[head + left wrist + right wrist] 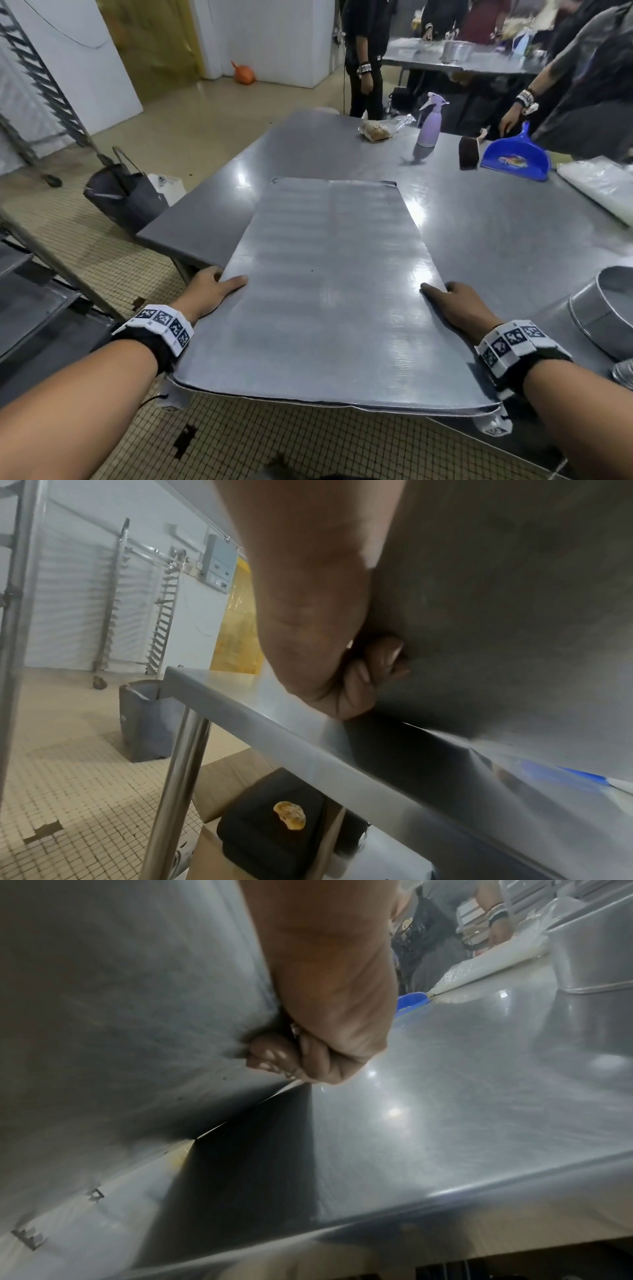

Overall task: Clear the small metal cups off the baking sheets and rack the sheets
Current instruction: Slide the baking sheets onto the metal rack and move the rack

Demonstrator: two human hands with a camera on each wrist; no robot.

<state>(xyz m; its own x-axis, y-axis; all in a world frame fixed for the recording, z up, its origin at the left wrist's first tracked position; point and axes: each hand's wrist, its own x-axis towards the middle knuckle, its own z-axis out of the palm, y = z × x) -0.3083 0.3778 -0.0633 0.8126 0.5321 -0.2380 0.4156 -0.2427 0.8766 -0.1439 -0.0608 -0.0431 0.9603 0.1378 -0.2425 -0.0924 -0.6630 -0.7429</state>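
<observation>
A large bare metal baking sheet (325,284) lies lengthwise across the steel table's (496,233) near corner, its near end jutting past the table edge over the floor. My left hand (212,291) grips the sheet's left edge, thumb on top and fingers (369,674) curled under the sheet's underside (496,601). My right hand (455,305) grips the right edge the same way, with fingers (274,1058) curled beneath the sheet (120,1015). No small cups stand on the sheet.
A round metal pan (606,308) sits on the table by my right wrist. Farther back are a purple spray bottle (430,121), brush (468,152), blue dustpan (517,156) and plastic bag (599,185). Tray racks (44,89) stand left. Other people stand behind.
</observation>
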